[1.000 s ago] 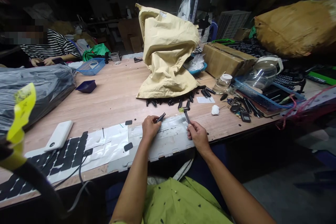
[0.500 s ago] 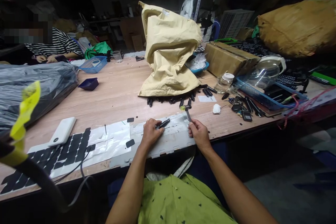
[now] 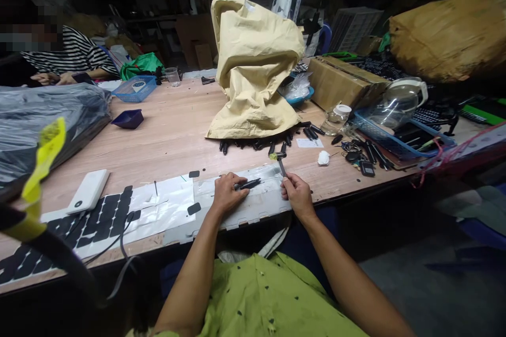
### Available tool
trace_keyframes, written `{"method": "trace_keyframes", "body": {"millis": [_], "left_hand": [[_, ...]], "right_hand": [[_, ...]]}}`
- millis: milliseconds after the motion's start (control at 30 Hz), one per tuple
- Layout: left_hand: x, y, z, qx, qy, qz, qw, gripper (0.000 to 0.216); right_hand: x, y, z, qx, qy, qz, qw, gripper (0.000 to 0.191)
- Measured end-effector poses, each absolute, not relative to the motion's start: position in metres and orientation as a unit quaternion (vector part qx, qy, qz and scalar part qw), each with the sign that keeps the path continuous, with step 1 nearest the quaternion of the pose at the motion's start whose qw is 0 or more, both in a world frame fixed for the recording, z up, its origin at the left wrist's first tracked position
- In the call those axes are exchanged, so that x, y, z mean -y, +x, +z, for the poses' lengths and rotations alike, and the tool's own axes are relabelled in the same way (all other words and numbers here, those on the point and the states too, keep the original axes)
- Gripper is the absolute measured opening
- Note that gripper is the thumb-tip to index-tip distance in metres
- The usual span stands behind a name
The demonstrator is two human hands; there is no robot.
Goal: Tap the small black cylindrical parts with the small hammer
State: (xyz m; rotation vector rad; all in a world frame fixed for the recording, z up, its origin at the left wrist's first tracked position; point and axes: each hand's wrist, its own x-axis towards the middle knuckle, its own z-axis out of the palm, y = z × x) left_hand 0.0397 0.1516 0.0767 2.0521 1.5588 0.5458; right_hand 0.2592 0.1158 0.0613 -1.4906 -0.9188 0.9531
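The slim black cylindrical part (image 3: 248, 185) lies almost flat on a translucent plastic sheet (image 3: 261, 204) at the near edge of the bench (image 3: 169, 137), directly in front of the tall tan paper sack (image 3: 253, 63). The left hand (image 3: 225, 195) has its grip closed around the part's near end. The right hand (image 3: 297, 196) has its grip closed on the thin handle of a small metal-headed hammer (image 3: 280, 163), with the head toward the sack. Right of the sack:
- a blue bowl (image 3: 305, 99) holding clear bags
- a clear white-lidded jar (image 3: 336, 118)
- a blue basket (image 3: 369, 129) holding a clear jug (image 3: 397, 102)

Left of the sack:
- a blue mesh basket (image 3: 136, 88)
- a dark blue tray (image 3: 127, 118)
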Motion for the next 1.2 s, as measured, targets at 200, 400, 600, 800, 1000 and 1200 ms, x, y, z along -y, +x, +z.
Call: {"method": "trace_keyframes", "body": {"millis": [200,400,600,800,1000,1200], "left_hand": [[-0.15,0.041,0.078,-0.57,0.757,0.204,0.245,0.041],[-0.151,0.042,0.077,-0.573,0.758,0.201,0.239,0.029],[-0.151,0.04,0.076,-0.566,0.761,0.2,0.247,0.032],[-0.153,0.039,0.074,-0.561,0.76,0.203,0.256,0.028],[-0.153,0.04,0.074,-0.564,0.75,0.206,0.276,0.027],[-0.153,0.044,0.075,-0.576,0.736,0.217,0.283,0.025]], "right_hand": [[-0.116,0.26,0.061,0.393,-0.63,0.397,0.539,0.039],[-0.116,0.26,0.064,0.388,-0.63,0.4,0.542,0.039],[-0.115,0.26,0.064,0.39,-0.632,0.399,0.537,0.039],[-0.116,0.261,0.059,0.396,-0.631,0.396,0.536,0.043],[-0.104,0.262,0.056,0.419,-0.634,0.353,0.546,0.051],[-0.079,0.262,0.062,0.587,-0.605,0.191,0.503,0.028]]}}
